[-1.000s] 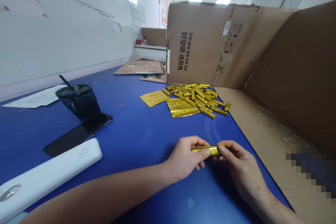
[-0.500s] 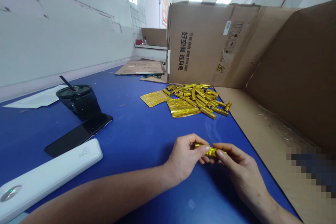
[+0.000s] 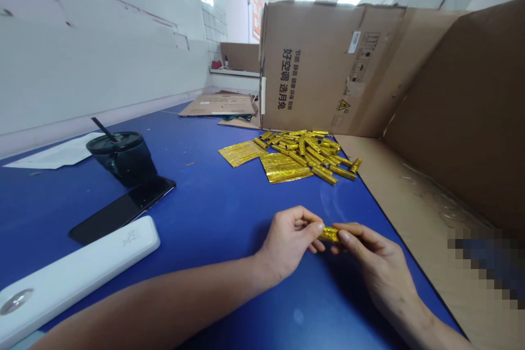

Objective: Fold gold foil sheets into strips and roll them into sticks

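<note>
A short gold foil roll (image 3: 330,234) lies between my two hands, its left part hidden inside the fingers of my left hand (image 3: 289,240). My right hand (image 3: 369,251) pinches its other end between thumb and fingers. Both hands hover just above the blue table. Farther ahead, a heap of several gold foil rolls (image 3: 305,153) lies on the table. Flat gold foil sheets (image 3: 283,168) lie at the heap's near left side, with another sheet (image 3: 240,153) beyond them.
A dark lidded cup with a straw (image 3: 123,157), a black phone (image 3: 123,213) and a long white case (image 3: 74,273) stand left on the blue table (image 3: 213,268). A paper sheet (image 3: 53,154) lies behind them. A cardboard box (image 3: 320,65) and flattened cardboard (image 3: 414,202) border the far and right sides.
My left hand has moved slightly up and right, now covering more of the gold roll. My fingers have shifted along it, and the heap and table objects stay in place.
</note>
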`<state>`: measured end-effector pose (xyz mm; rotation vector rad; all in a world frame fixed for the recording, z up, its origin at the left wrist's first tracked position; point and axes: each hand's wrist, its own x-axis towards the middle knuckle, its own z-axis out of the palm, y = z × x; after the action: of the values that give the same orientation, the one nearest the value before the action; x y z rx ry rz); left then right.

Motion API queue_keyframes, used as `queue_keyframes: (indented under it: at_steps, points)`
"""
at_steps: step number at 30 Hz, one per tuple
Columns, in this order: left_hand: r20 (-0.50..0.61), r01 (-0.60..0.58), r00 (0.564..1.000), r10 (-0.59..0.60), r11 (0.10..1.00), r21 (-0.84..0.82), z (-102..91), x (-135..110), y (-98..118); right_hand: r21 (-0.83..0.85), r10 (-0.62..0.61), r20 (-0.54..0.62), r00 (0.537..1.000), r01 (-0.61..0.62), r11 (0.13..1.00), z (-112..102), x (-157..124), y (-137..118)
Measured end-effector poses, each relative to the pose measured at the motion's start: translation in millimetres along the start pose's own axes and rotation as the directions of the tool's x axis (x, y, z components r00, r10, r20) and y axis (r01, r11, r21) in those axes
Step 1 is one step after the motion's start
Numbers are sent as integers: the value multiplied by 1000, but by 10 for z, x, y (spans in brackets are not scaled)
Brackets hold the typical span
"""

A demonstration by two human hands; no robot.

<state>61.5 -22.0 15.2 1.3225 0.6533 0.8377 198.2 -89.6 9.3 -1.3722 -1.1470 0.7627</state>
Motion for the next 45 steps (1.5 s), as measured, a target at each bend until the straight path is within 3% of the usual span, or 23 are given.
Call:
queue_keyframes:
  at_steps: [6,13,21,26,33,45]
  points:
    - [52,-9,999,8,1000,24,3,-22,-35,-48,-4,55,998,6,999,11,-24,-39]
    - [12,-1,1000,0,999,34,14,-33,-48,-92,5,36,999,-1,996,16,-31,-37]
    - [-26,-42,999,42,999,6,0,-1,-50,-80,12,11,1000,-11,997,24,-17,-19]
    - [54,-24,998,24,1000,9,-2,-3,-61,-73,-22,31,999,24,997,25,-10,-24]
    - [35,-49,998,47,998,33,2,-10,-58,-71,-53,20,998,55,996,19,-13,-16]
    - [13,-80,997,80,997,18,-9,-5,-72,0,-10,23,1000,10,1000,34,-25,-5]
